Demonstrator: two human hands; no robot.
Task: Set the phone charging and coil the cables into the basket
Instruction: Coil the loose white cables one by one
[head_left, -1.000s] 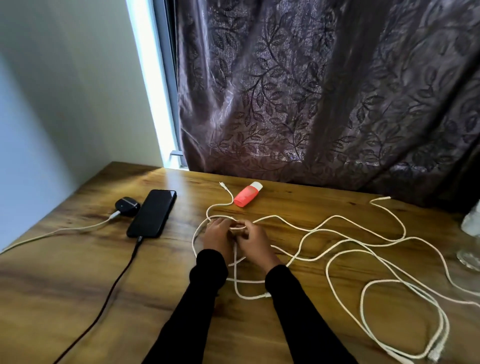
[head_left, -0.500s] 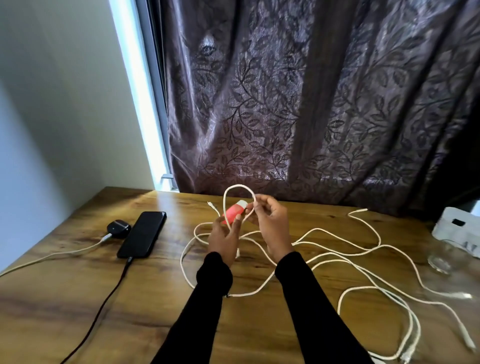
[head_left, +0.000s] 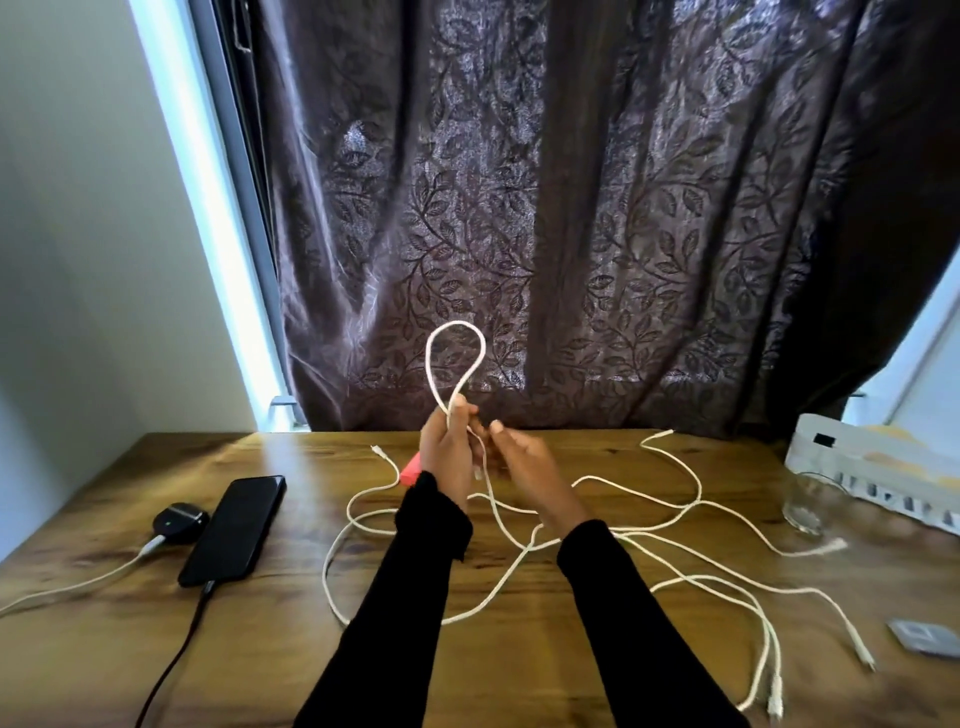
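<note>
Your left hand (head_left: 451, 457) now lifted mid-frame, pinching first loop of white cable (head_left: 456, 358) — right hand (head_left: 524, 465) let go, fingers loosely curled; coiling begun, basket (head_left: 878, 480) waits.

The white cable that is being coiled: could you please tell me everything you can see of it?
The white cable is thin and matte, perhaps braided. The left hand grips it above the wooden table, where one loop stands upright over the fingers. The right hand is close beside it; whether it touches the cable is unclear. The rest sprawls over the table in loose, crossing curves with several plug ends. One strand passes near the glass; contact cannot be judged.
</note>
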